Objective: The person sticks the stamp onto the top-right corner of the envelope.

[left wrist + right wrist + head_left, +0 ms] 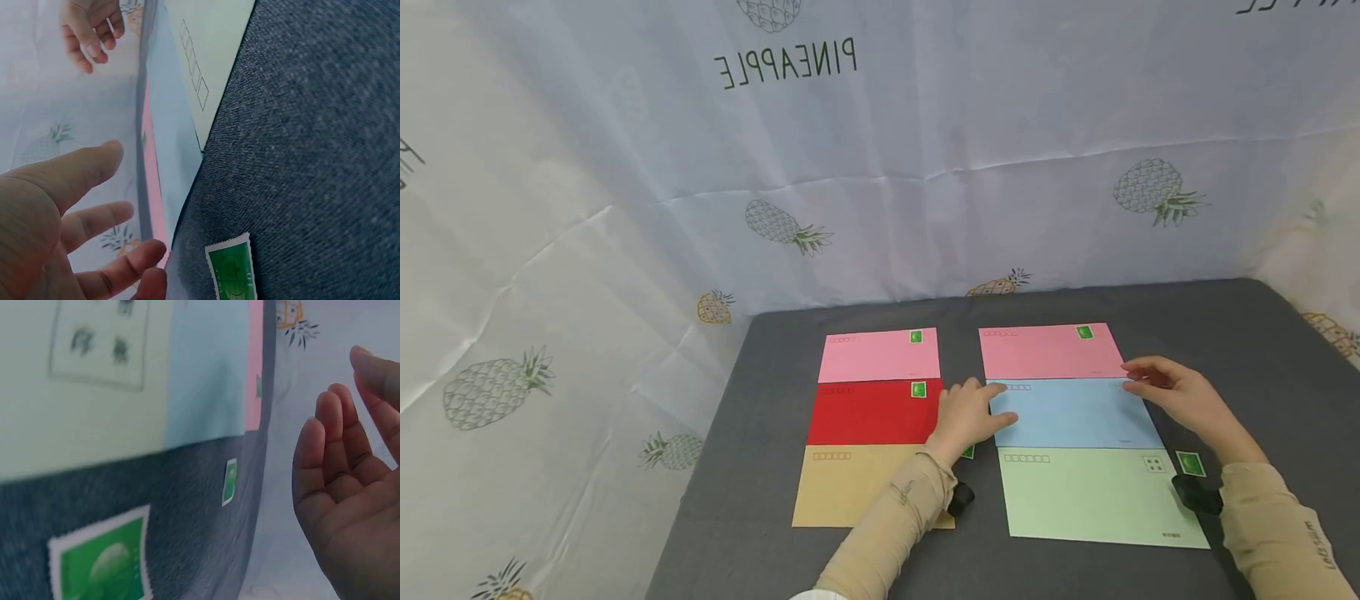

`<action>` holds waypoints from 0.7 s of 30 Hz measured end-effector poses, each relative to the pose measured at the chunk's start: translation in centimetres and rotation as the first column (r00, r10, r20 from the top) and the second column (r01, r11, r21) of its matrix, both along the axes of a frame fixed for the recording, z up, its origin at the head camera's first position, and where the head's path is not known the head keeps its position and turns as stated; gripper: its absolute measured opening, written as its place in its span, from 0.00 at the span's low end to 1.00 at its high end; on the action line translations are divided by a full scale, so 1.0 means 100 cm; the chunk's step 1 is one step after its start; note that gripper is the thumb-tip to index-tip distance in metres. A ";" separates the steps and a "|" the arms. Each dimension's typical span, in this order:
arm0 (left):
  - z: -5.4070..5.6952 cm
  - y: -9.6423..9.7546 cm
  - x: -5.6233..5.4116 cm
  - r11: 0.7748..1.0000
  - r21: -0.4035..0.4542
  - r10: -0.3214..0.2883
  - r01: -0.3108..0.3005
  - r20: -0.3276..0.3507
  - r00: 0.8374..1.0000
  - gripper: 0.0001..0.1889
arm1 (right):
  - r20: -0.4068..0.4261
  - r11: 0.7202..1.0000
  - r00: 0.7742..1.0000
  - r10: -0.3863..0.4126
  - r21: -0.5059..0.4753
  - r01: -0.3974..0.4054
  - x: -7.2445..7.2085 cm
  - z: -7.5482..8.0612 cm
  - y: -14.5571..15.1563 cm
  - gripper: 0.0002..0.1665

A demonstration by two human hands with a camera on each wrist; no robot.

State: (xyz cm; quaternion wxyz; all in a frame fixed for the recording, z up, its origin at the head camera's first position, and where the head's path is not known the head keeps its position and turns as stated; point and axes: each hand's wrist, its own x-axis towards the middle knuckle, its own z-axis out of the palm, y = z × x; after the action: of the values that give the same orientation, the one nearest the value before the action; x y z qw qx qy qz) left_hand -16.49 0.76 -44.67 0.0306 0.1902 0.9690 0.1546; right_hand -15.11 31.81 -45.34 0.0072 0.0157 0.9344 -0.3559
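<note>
A light blue envelope (1067, 417) lies flat between my two hands. My left hand (967, 412) is at its left edge, thumb and fingers spread, holding nothing. My right hand (1183, 396) is at the upper right edge, fingers gently bent and nothing between them; whether either hand touches the paper I cannot tell. Beside the envelopes on the cloth lie a green stamp (103, 556) and, farther off, another stamp (230, 481). One more stamp (232, 269) lies near my left hand, partly hidden by my wrist in the head view.
Above the blue envelope is a stamped pink envelope (1037, 354); below it, a light green envelope (1090, 500). The left column holds a pink envelope (880, 357), a red envelope (865, 417) and a tan envelope (850, 492), the last partly behind my forearm. A pineapple-print curtain (910, 233) hangs behind the grey table (730, 483).
</note>
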 end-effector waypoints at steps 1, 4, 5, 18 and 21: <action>-0.001 0.001 0.000 1.000 -0.006 0.005 -0.005 0.005 1.000 0.25 | 0.013 1.000 1.000 -0.016 0.003 0.016 0.000 -0.002 0.002 0.33; -0.004 0.002 -0.001 1.000 -0.025 0.019 -0.018 0.022 1.000 0.25 | 0.037 0.999 0.999 -0.032 -0.016 0.033 -0.001 -0.005 0.007 0.34; -0.004 0.003 -0.001 0.999 -0.032 0.023 -0.022 0.028 0.999 0.25 | 0.040 0.999 0.999 -0.030 -0.029 0.031 0.000 -0.006 0.009 0.34; -0.011 0.006 -0.004 0.997 -0.076 0.031 -0.027 0.052 0.998 0.27 | 0.094 0.983 0.978 -0.186 0.009 0.186 -0.006 -0.018 0.029 0.33; -0.011 0.007 -0.004 0.995 -0.096 0.034 -0.029 0.057 0.998 0.28 | 0.119 0.977 0.970 -0.213 0.021 0.212 -0.007 -0.019 0.031 0.34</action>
State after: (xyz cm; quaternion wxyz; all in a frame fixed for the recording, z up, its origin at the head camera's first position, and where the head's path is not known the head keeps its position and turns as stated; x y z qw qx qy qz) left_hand -16.88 1.42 -45.81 0.0656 0.1687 0.9768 0.1141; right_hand -15.84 34.93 -47.21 0.0253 0.1371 0.9267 -0.3491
